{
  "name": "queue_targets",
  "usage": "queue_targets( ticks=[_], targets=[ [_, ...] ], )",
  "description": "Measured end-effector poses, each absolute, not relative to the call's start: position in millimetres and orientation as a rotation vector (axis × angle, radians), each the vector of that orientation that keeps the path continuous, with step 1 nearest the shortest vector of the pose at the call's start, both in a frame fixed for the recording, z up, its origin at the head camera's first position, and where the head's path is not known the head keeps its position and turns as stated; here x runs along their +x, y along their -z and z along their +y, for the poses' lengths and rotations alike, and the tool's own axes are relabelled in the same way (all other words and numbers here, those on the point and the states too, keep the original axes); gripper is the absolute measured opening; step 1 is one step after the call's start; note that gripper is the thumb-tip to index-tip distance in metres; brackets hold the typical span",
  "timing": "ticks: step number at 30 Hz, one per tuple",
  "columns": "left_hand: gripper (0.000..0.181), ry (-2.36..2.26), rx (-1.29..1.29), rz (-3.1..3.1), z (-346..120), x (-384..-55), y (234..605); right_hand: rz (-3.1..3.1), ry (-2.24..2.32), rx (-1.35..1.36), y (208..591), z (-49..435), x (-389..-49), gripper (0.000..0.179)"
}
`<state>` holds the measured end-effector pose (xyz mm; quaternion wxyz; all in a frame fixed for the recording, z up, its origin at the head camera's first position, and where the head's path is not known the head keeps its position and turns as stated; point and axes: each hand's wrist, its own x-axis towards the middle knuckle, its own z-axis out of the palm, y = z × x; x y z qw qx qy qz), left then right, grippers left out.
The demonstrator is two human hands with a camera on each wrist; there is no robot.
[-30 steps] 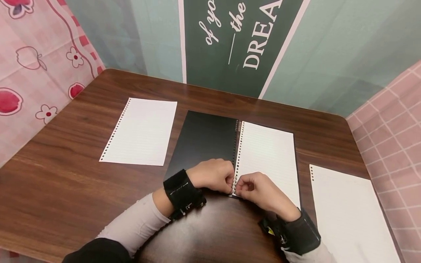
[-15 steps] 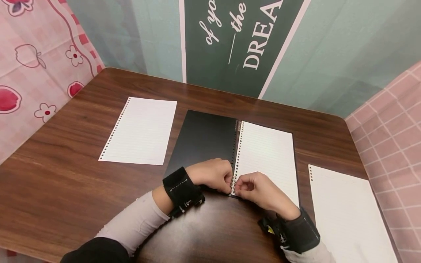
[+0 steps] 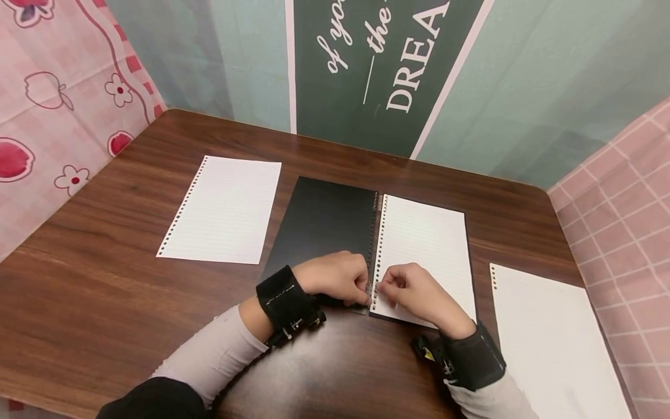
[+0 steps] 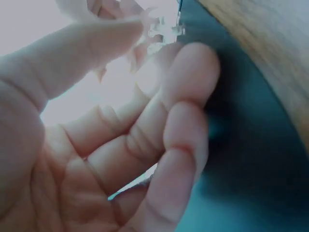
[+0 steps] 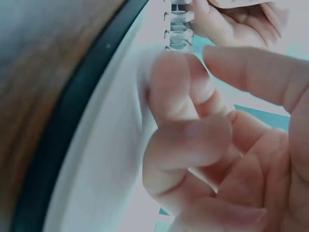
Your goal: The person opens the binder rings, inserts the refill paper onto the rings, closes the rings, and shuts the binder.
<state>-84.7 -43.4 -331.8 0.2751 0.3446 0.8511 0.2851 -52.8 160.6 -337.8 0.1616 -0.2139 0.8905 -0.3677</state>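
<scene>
An open loose-leaf binder lies in the head view, with its black cover (image 3: 327, 224) on the left and a stack of lined paper (image 3: 424, 244) on the right. Clear plastic binder rings (image 4: 165, 30) run along its spine. My left hand (image 3: 340, 276) is curled at the lower rings, thumb tip right against them in the left wrist view. Opposite it, my right hand (image 3: 416, 291) bends its fingers over the punched edge of the paper. Its thumb (image 5: 251, 70) and fingertips meet the end of the visible rings in the right wrist view.
A loose punched sheet (image 3: 222, 209) lies left of the binder on the brown wooden table (image 3: 104, 233). Another white punched sheet (image 3: 555, 331) lies at the right edge. A green curtain with lettering (image 3: 377, 75) hangs behind, and pink tiled fabric (image 3: 623, 233) borders the right.
My right hand has shifted slightly up along the spine, baring more of the paper's lower edge. The left hand stays nearly in place. Both loose sheets lie as before.
</scene>
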Motion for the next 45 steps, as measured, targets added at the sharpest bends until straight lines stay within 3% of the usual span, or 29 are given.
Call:
queue_targets(
  ticks=[10,45],
  targets=[
    [0.055,-0.724,0.805,2.402,-38.6,-80.7,332.3,2.626,0.966,-0.547,337.0,152.1,-55.2,0.027],
    [0.045,-0.601,0.638,2.422,-37.6,-80.6,328.9,2.674,0.901,-0.551,338.1,153.4,-53.4,0.028]
  ],
)
